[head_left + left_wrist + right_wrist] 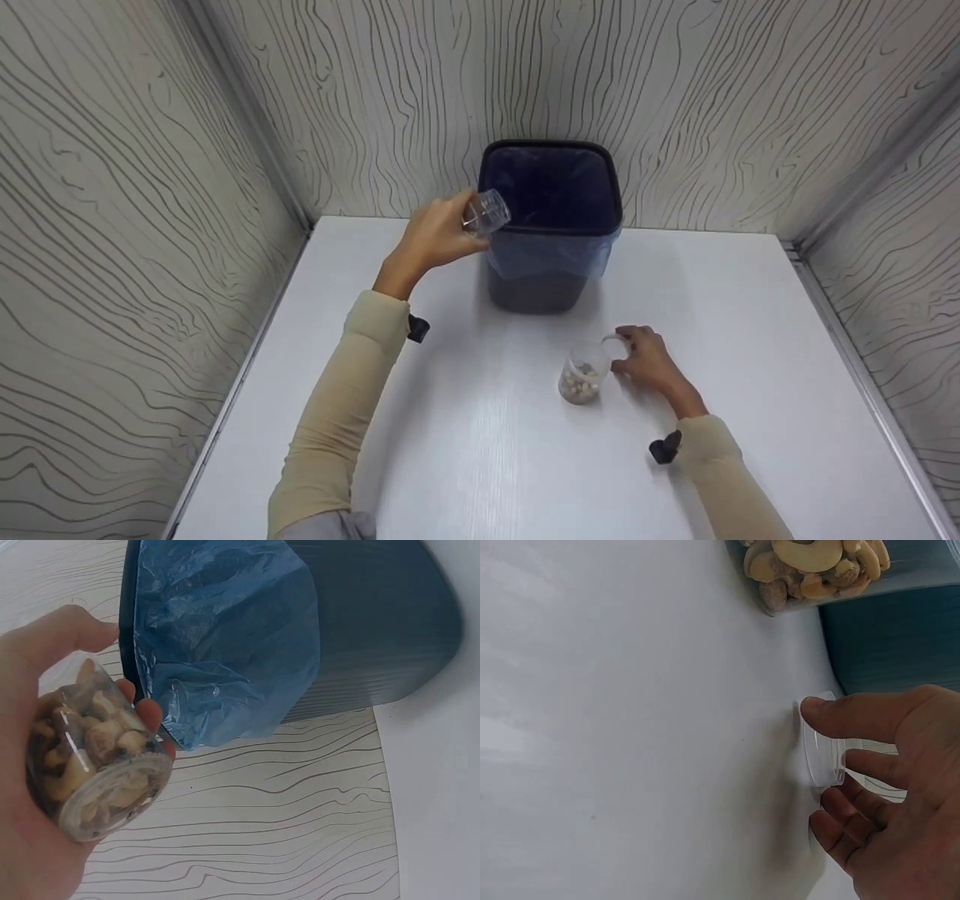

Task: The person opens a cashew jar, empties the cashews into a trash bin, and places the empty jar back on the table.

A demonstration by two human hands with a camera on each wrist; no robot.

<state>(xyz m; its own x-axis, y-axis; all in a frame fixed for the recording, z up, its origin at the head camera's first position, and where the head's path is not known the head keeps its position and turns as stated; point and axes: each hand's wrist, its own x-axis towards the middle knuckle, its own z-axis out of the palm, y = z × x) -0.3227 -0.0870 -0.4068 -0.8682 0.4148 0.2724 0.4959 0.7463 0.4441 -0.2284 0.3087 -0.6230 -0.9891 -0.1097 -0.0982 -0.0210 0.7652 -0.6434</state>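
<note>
My left hand (437,237) grips a small clear jar (486,212), tilted on its side just beside the left rim of a black bin (553,225). The left wrist view shows nuts inside that jar (96,760), with my left hand (30,855) wrapped round it. A second clear jar with nuts (581,376) stands open on the white table (465,450) in front of the bin. Just right of it, my right hand (646,361) pinches a clear round lid (615,346) that lies on the table. In the right wrist view, thumb and fingers (855,716) close on the lid (821,741).
The bin is lined with a blue plastic bag (225,637) folded over its rim and stands at the back middle of the table. Patterned walls (112,225) close in the table on three sides. A metal edge (862,375) runs along the right side.
</note>
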